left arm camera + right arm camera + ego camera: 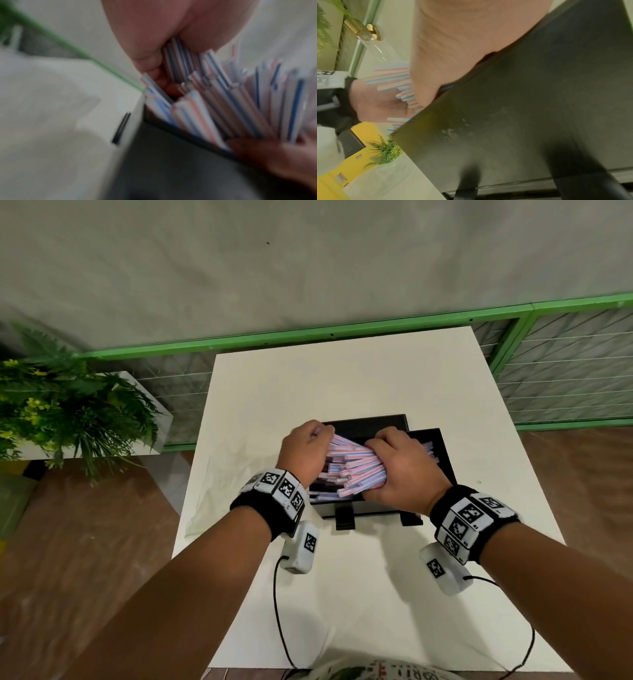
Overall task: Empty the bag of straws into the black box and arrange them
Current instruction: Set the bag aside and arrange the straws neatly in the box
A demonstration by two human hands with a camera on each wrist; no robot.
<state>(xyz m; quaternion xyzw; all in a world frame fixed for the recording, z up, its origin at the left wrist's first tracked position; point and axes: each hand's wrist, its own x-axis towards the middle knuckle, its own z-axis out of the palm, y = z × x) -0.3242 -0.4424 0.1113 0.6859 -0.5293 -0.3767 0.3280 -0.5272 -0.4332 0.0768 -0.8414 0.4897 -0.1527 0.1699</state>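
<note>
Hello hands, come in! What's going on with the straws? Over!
Left hand and right hand both gripping the straws. Bundle slanted over the black box, not settled. Nothing blocking.

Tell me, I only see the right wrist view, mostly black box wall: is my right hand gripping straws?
Observer: Yes; the head view shows the right hand curled round a bundle of pink, blue and white striped plastic straws above the open black rectangular box.
Operator: And the left hand?
Observer: It grips the bundle's other end, at the box's far left corner.
Operator: Any loose ones?
Observer: A few loose straws lie inside, near the front wall.
</note>
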